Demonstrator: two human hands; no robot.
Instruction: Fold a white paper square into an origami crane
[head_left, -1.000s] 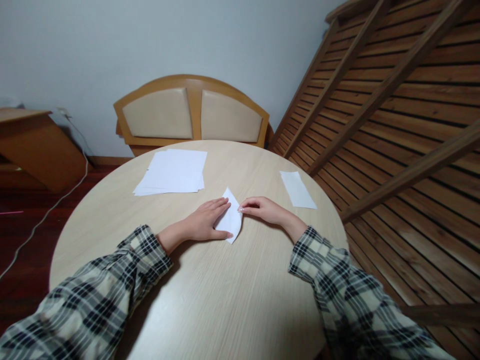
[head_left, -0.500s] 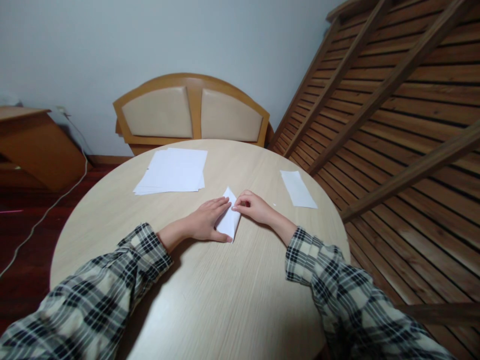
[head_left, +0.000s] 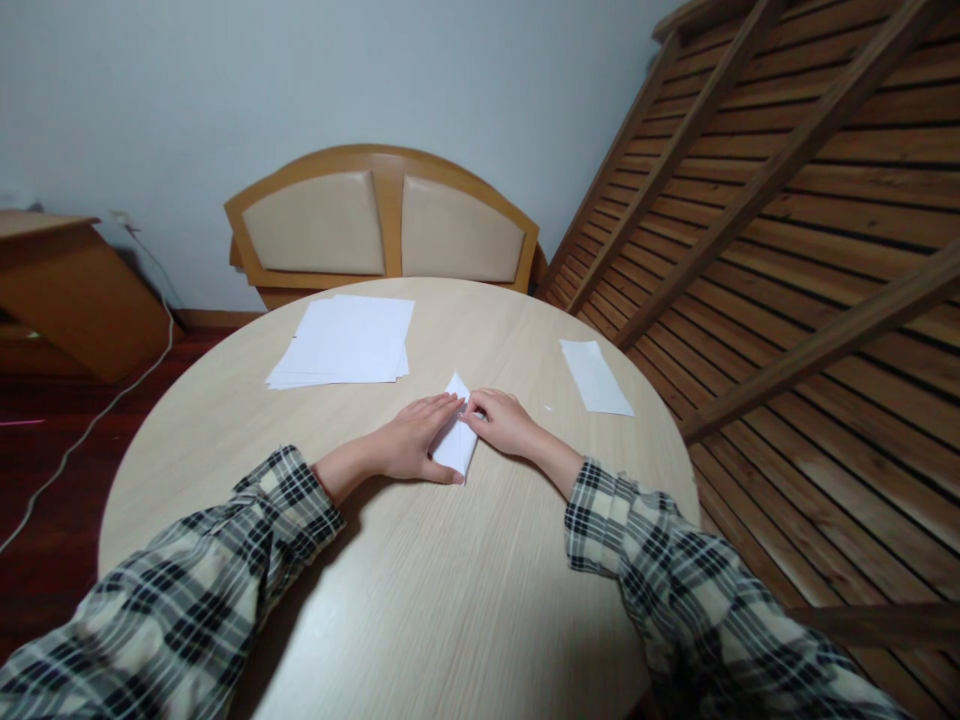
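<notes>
A small folded piece of white paper [head_left: 454, 446] lies on the round wooden table [head_left: 420, 590], its pointed top facing away from me. My left hand [head_left: 412, 438] rests flat on its left side, fingers stretched out and thumb set apart near the lower corner. On the opposite side, my right hand [head_left: 504, 420] pinches the paper's right flap between thumb and bent forefinger. The fingertips of both hands meet close together over the middle of the paper. Part of the paper is hidden beneath my left hand.
A stack of white paper sheets [head_left: 345, 340] lies at the table's far left. A strip of white paper [head_left: 596, 377] is at the right, with a tiny white scrap [head_left: 547, 408] near it. Behind the table stands a padded headboard [head_left: 382, 215]; slatted wood [head_left: 787, 250] leans along the right.
My right hand has shifted slightly left, bringing the flap inward over the paper toward my left fingertips. My left hand stays almost where it was.
</notes>
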